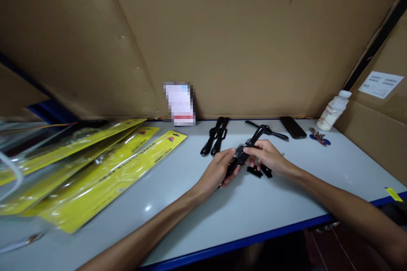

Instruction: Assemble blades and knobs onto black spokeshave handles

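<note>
nearest the table's blue front edge (241, 243), two bare forearms come in from below and meet over the pale tabletop. the left hand (219, 171) is curled around the lower end of a black watch (243, 152), fingers wrapped under its strap. the right hand (267, 156) pinches the same watch from the other side, thumb and fingertips closed on the case where the strap joins it. the watch sits just above the tabletop between the two hands, its far strap (258, 132) sticking up and away from the person.

just under the right hand, on the tabletop, lie two small black pieces (259, 172), touching or nearly touching each other; what they are is too small to tell. to the left of the watch, well apart, a stack of yellow blister packs (104, 173) is fanned out across the table, glossy with glare.

beyond the watch, a pair of black watch straps (215, 135) lies side by side. further back and to the right of the watch rest a dark phone (293, 127), a small bunch of keys (319, 137) and a white plastic bottle (333, 111) close to the cardboard wall (241, 38). a blurred white card (180, 103) leans against that wall behind the straps.
</note>
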